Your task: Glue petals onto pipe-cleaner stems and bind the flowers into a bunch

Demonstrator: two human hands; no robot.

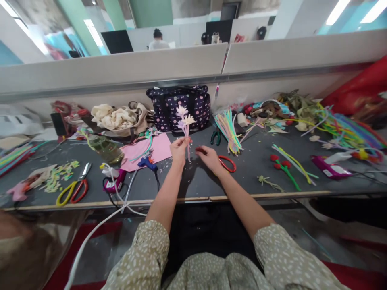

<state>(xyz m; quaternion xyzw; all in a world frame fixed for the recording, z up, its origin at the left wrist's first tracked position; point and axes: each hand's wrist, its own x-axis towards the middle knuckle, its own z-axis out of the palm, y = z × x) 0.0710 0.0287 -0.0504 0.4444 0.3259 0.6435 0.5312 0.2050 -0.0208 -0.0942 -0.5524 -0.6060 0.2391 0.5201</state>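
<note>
A small bunch of pipe-cleaner flowers (186,120), cream and pale lilac on pinkish stems, stands upright in front of the dotted bag. My left hand (179,150) pinches it by the stems, whose lower ends show beneath the fingers. Just right of the stems, my right hand (209,158) hovers over the table with fingers loosely curled and slightly apart; I see nothing in it. Red-handled scissors (227,164) lie beside that hand, partly hidden by it. Dark green pliers (215,137) rest a little behind.
A pink sheet (163,146) and a blue glue gun (147,163) lie to the left, near a bottle of liquid (105,148). More scissors (79,186) are further left. Pipe cleaners (229,131) are heaped right of centre. A white cable (90,233) crosses the front edge.
</note>
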